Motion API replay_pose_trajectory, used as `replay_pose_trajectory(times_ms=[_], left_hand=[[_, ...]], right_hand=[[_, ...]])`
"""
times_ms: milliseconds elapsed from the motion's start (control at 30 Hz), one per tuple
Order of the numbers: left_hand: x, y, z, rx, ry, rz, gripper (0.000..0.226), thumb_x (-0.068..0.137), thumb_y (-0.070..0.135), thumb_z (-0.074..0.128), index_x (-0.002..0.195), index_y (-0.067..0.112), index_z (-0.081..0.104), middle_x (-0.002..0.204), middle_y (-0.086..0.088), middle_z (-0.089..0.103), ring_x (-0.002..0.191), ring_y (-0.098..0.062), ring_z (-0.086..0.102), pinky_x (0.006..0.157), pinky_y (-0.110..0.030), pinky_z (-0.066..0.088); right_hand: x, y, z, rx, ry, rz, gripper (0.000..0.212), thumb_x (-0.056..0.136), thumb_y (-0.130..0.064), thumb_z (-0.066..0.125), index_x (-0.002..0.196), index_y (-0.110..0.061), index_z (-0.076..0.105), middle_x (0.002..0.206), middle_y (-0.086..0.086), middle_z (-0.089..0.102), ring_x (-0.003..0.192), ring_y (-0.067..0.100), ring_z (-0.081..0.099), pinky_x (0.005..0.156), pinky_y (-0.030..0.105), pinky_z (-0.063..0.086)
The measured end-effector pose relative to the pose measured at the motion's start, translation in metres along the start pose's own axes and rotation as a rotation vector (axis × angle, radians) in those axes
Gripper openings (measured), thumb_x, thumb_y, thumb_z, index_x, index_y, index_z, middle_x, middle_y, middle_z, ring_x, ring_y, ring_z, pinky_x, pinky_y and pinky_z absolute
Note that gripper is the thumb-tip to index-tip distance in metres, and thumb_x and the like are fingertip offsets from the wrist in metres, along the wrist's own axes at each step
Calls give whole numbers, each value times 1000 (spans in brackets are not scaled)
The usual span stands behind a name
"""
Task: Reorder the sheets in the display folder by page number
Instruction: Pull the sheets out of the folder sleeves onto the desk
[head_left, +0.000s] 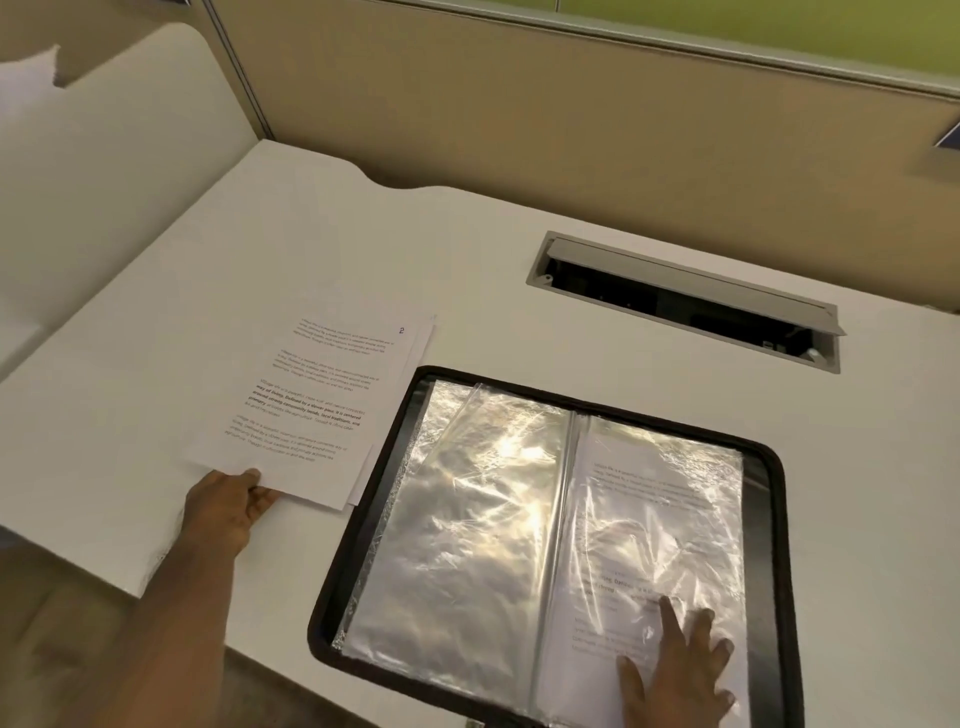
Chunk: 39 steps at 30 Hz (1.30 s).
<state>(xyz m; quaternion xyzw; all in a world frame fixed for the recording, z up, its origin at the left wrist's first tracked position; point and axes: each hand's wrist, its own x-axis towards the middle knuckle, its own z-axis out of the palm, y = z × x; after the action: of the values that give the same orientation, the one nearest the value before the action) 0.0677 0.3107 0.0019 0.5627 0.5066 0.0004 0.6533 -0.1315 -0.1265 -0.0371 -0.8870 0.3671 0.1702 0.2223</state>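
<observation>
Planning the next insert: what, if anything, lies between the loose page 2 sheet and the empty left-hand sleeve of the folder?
Nothing visible. The page 2 sheet, pinched by the left hand, lies beside the display folder; its empty left sleeve lies flat and uncovered. The right hand presses the right-hand page.

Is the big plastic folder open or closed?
Open. The display folder lies flat on the desk, its clear sleeves spread to both sides of the spine. The right hand presses on the right-side sleeve.

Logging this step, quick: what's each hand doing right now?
Left hand: pinches the near edge of the loose sheet marked 2.
Right hand: open, fingers flat on the folder's right sleeve.
</observation>
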Motion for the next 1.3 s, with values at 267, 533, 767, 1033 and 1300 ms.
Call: replay_pose_trajectory(times_ms=[267,533,767,1033,1300], left_hand=[[5,0,4,295,161,82,29,86,22,76,97,1,59,106,-20,63,63,-19,66,45,-21,54],[-56,9,51,381,-23,414,18,91,15,66,103,24,56,114,-19,63,86,-30,63,73,-40,52],[-201,-48,131,730,-992,280,49,79,55,71,122,36,56,108,4,63,84,-13,65,64,-27,53],[-201,-69,149,1117,-657,637,32,90,25,59,117,38,50,94,17,55,84,-6,61,74,-30,52],[-118,-44,112,1123,-374,423,26,83,9,55,83,33,64,88,11,64,89,-15,64,76,-29,51]], right_hand=[[-6,-5,-10,453,75,-43,108,68,11,78,153,-19,18,151,-7,-27,150,34,-7,119,55,13],[-22,-35,-43,953,27,42,93,82,20,58,141,-45,26,159,5,27,143,19,33,110,35,36],[-57,-75,-57,791,-370,-731,66,92,-3,56,137,-50,45,153,-21,35,138,-1,37,102,21,46],[-44,-52,-57,490,-170,-545,27,89,-49,59,115,-56,57,126,-25,61,121,1,55,105,30,45],[-19,-5,-34,62,-160,77,105,87,-42,66,153,-28,-15,155,7,-36,146,32,-25,119,57,12]])
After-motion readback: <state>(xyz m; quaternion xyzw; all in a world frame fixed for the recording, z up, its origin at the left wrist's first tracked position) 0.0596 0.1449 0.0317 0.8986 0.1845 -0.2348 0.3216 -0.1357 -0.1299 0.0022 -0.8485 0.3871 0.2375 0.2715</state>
